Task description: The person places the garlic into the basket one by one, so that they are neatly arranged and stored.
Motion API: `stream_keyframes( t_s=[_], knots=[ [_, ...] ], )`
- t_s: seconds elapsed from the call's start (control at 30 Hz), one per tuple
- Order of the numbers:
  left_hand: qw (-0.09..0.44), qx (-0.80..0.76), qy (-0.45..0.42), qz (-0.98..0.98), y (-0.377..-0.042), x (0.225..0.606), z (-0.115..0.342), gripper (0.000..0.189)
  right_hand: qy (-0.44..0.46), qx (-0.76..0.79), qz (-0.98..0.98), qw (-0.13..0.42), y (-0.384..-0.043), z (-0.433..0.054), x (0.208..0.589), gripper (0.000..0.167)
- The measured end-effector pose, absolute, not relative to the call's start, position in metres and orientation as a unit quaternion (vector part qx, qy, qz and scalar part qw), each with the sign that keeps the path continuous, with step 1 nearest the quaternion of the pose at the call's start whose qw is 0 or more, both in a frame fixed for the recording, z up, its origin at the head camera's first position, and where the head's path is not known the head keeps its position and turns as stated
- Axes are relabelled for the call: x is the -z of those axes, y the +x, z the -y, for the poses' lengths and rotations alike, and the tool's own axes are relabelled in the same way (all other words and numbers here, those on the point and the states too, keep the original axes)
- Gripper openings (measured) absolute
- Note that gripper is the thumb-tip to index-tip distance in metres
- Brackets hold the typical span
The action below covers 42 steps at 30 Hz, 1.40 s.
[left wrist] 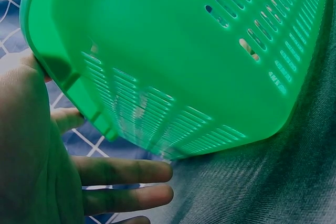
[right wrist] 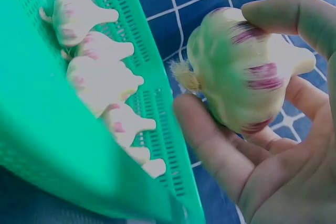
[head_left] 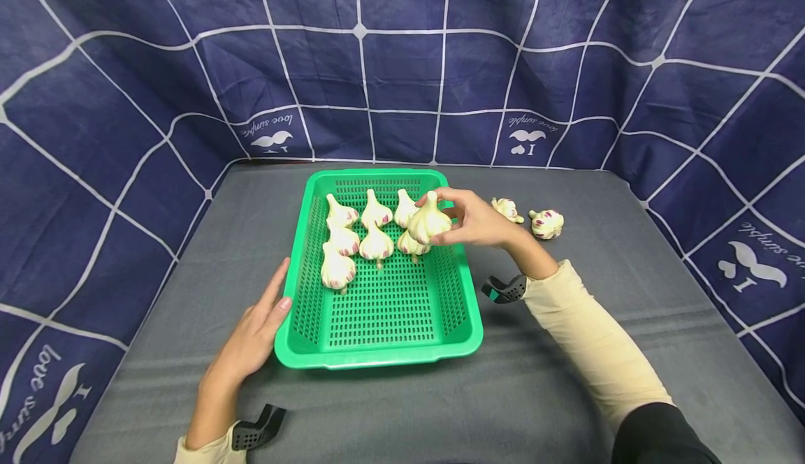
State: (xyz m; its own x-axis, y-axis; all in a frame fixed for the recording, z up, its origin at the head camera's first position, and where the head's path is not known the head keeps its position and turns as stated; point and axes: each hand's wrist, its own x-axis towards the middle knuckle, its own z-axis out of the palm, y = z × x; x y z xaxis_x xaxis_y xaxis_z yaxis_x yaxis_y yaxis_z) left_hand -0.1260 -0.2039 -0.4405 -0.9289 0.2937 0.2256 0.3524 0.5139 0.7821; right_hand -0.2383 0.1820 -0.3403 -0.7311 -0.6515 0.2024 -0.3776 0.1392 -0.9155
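My right hand grips a garlic bulb between thumb and fingers, over the right side of a green plastic basket. In the right wrist view that garlic bulb shows purple streaks and a tuft of roots. Several more garlic bulbs lie in rows in the far half of the basket, most with stems pointing away. My left hand rests at the basket's left rim with fingers extended. The left wrist view shows its spread fingers beside the basket's slotted wall.
Two loose garlic bulbs, one farther right than the other, lie on the grey cloth right of the basket. A dark blue curtain with white lines encloses the back and sides.
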Motion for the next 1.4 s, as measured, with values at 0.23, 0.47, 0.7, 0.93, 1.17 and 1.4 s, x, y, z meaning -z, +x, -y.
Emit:
stream_keyframes(
  t_s=[0.23,0.47,0.7,0.93,1.17,1.4],
  knots=[
    [0.035,0.46,-0.189,0.867,-0.126,0.441,0.204,0.059,-0.387,0.47,-0.787,0.099,-0.243,-0.167,0.335,0.052],
    [0.031,0.458,-0.185,0.869,-0.125,0.441,0.205,0.059,-0.375,0.433,-0.81,0.126,-0.245,-0.149,0.337,0.041],
    [0.033,0.456,-0.184,0.87,-0.125,0.441,0.205,0.059,-0.369,0.398,-0.823,0.165,-0.246,-0.131,0.343,0.033],
    [0.029,0.453,-0.178,0.873,-0.124,0.44,0.205,0.059,-0.366,0.343,-0.848,0.173,-0.252,-0.115,0.348,0.036],
    [0.024,0.454,-0.177,0.873,-0.125,0.44,0.205,0.059,-0.371,0.29,-0.862,0.187,-0.257,-0.101,0.359,0.039],
    [0.021,0.457,-0.18,0.871,-0.125,0.438,0.205,0.059,-0.381,0.232,-0.87,0.211,-0.255,-0.092,0.365,0.053]
  ],
)
